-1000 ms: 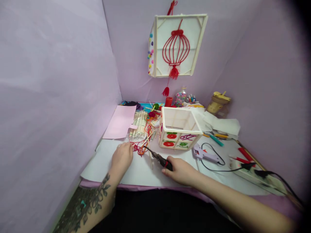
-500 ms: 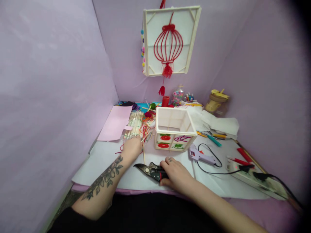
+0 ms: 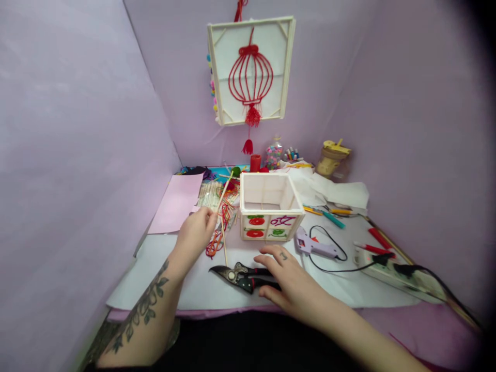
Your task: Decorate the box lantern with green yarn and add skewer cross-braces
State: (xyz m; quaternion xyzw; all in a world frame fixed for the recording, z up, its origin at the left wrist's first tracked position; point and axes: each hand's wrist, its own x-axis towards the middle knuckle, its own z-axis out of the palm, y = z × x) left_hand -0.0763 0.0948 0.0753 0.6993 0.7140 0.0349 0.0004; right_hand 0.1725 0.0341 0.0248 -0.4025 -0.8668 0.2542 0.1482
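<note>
My left hand (image 3: 197, 227) is closed on a thin wooden stick (image 3: 225, 190), which slants up and away over the tangled yarn. Over the handles of the black pruning shears (image 3: 240, 276) hovers my right hand (image 3: 284, 274), its fingers spread. Whether those fingers touch the handles I cannot tell. The shears lie on the white paper with the blade pointing left. Another thin stick (image 3: 224, 243) lies just beyond their blade. Farther back stands a white box frame (image 3: 272, 227) with an open top and red, green and purple drawings on its front.
Right of the box lies a lilac glue gun (image 3: 318, 248), its cord running to a power strip (image 3: 399, 274). Bundled sticks (image 3: 210, 193) and pink paper (image 3: 176, 201) are at the left. A decorated lantern (image 3: 251, 72) hangs above. Crumpled paper (image 3: 341, 191) lies back right.
My left hand has lifted slightly from the bundled sticks with a stick in its grasp. My right hand has loosened from the shears, and its fingers have spread. The view has shifted right.
</note>
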